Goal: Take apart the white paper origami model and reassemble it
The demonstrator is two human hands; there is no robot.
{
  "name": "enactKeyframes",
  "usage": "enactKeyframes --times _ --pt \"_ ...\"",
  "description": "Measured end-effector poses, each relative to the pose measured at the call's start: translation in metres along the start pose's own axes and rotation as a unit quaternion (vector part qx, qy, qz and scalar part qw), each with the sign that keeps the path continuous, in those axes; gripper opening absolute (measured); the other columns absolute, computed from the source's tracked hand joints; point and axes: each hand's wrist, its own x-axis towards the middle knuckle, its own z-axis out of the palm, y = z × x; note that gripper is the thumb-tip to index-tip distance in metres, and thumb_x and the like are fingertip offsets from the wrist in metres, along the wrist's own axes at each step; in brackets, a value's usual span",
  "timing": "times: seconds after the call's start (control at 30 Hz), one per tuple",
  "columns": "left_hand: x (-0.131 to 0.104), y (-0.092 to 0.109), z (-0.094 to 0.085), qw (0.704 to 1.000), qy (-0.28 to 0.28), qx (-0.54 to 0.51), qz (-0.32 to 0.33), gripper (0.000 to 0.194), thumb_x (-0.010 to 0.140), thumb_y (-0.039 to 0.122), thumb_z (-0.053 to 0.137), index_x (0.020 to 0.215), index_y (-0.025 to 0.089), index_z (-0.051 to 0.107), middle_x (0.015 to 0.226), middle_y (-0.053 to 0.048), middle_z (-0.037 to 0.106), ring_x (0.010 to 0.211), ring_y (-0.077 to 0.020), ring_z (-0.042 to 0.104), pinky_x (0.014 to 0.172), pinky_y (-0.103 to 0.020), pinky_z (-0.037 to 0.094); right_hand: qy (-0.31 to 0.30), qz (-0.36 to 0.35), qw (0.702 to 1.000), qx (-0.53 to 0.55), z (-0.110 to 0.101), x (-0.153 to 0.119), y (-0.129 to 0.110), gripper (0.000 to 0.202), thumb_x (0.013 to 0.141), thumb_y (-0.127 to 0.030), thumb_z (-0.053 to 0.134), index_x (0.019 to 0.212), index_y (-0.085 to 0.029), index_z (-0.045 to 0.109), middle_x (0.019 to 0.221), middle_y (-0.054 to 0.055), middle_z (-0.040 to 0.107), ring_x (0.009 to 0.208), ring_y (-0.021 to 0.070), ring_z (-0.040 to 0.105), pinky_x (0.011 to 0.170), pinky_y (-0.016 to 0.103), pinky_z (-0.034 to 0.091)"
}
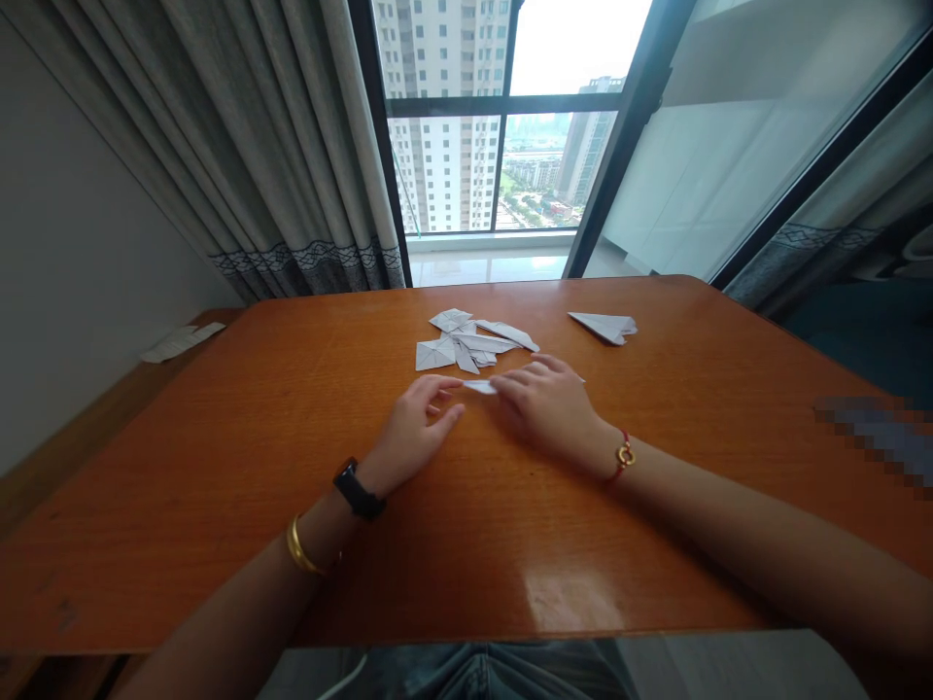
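A narrow strip of folded white paper (479,386) lies on the table between my two hands, mostly covered by the right one. My left hand (412,435) is at its left end, with the fingertips at the paper and the thumb held apart. Across the paper lies my right hand (550,403), fingers stretched over it; a small tip shows past the knuckles. Just beyond is a loose pile of folded white papers (466,340), some with crease lines. A folded paper airplane (604,327) rests farther right.
The brown wooden table (277,544) has its near edge at my lap. White paper (182,342) lies on a lower ledge at left. Beyond the table are a grey curtain (292,146) and a framed window (502,107). A blurred patch (879,437) covers something on the right.
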Motion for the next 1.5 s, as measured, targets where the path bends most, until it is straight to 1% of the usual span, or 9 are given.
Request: enactKeyframes --times 0.2,0.37,0.53,0.77,0.93,1.07,1.17,1.3,1.5 --pt "-0.005 0.004 -0.002 0.973 -0.125 0.167 0.095 0.017 0.085 0.021 0.061 0.1 0.021 0.069 0.099 -0.004 0.065 0.097 -0.02 0.058 0.09 -0.033 0.046 -0.072 -0.046 0.992 0.091 -0.001 -0.022 -0.049 0.036 0.096 -0.039 0.04 0.111 -0.019 0.066 0.113 0.01 0.066 0.1 0.0244 0.055 0.09 0.04 0.032" --pt "-0.007 0.002 -0.002 0.963 -0.165 0.202 0.063 0.018 0.079 0.022 0.067 0.097 0.02 0.069 0.098 -0.004 0.063 0.088 -0.0183 0.06 0.08 -0.028 0.048 -0.061 0.037 0.991 0.111 0.004 0.01 -0.002 0.04 0.097 -0.039 0.034 0.1 -0.024 0.071 0.122 0.005 0.063 0.107 0.0246 0.052 0.092 0.041 0.032" --pt "-0.007 0.004 -0.001 0.961 -0.158 0.224 0.05 0.01 0.081 0.023 0.066 0.089 0.019 0.071 0.099 -0.005 0.064 0.084 -0.0171 0.061 0.079 -0.029 0.048 -0.077 0.132 0.988 0.024 0.034 0.057 0.051 0.035 0.088 -0.024 0.045 0.118 -0.026 0.063 0.131 0.007 0.058 0.113 0.0314 0.046 0.092 0.047 0.03" --pt "-0.008 0.006 -0.003 0.935 -0.177 0.286 0.115 0.014 0.086 0.023 0.06 0.09 0.023 0.074 0.108 -0.006 0.069 0.102 -0.024 0.059 0.092 -0.04 0.044 -0.05 0.117 0.992 0.001 0.044 0.065 0.056 0.035 0.095 -0.024 0.034 0.097 -0.016 0.069 0.108 0.013 0.067 0.103 0.0299 0.049 0.091 0.049 0.024" --pt "-0.005 0.005 -0.005 0.976 -0.065 0.194 0.081 0.021 0.085 0.028 0.062 0.105 0.021 0.066 0.114 -0.008 0.063 0.103 -0.0232 0.059 0.092 -0.038 0.045 0.086 0.093 0.991 0.049 0.019 0.034 0.036 0.029 0.095 -0.028 0.042 0.097 -0.019 0.069 0.108 0.01 0.066 0.098 0.0246 0.052 0.085 0.038 0.031" --pt "0.003 -0.001 -0.009 0.995 0.061 0.011 -0.075 0.044 0.088 0.047 0.055 0.119 0.016 0.049 0.113 -0.011 0.06 0.085 -0.0185 0.063 0.075 -0.033 0.051 0.11 -0.011 0.993 0.044 0.003 -0.004 0.01 0.026 0.095 -0.029 0.045 0.105 -0.025 0.069 0.103 0.006 0.066 0.089 0.0208 0.052 0.077 0.034 0.032" --pt "0.008 -0.01 -0.011 0.986 0.038 -0.082 -0.143 0.048 0.091 0.05 0.046 0.124 0.015 0.043 0.113 -0.011 0.06 0.084 -0.018 0.064 0.071 -0.031 0.051 0.084 -0.054 0.995 -0.011 -0.001 -0.025 -0.007 0.026 0.096 -0.027 0.045 0.107 -0.026 0.068 0.095 0.005 0.067 0.08 0.0193 0.05 0.071 0.034 0.029" --pt "0.011 -0.019 -0.011 0.997 0.012 0.057 -0.054 0.034 0.089 0.031 0.049 0.119 0.015 0.053 0.124 -0.013 0.056 0.11 -0.0226 0.057 0.095 -0.038 0.046 0.081 -0.05 0.994 -0.047 -0.006 -0.032 -0.008 0.025 0.094 -0.024 0.046 0.1 -0.023 0.07 0.079 0.004 0.065 0.071 0.018 0.048 0.065 0.034 0.028" --pt "0.004 -0.01 -0.007 0.957 -0.172 0.232 0.034 0.053 0.091 0.026 0.042 0.143 0.026 0.031 0.149 -0.009 0.038 0.139 -0.0274 0.028 0.11 -0.067 0.002 0.117 0.016 0.992 -0.04 -0.012 -0.031 0.01 0.027 0.095 -0.026 0.044 0.094 -0.022 0.071 0.08 0.006 0.065 0.074 0.0178 0.051 0.066 0.032 0.031"
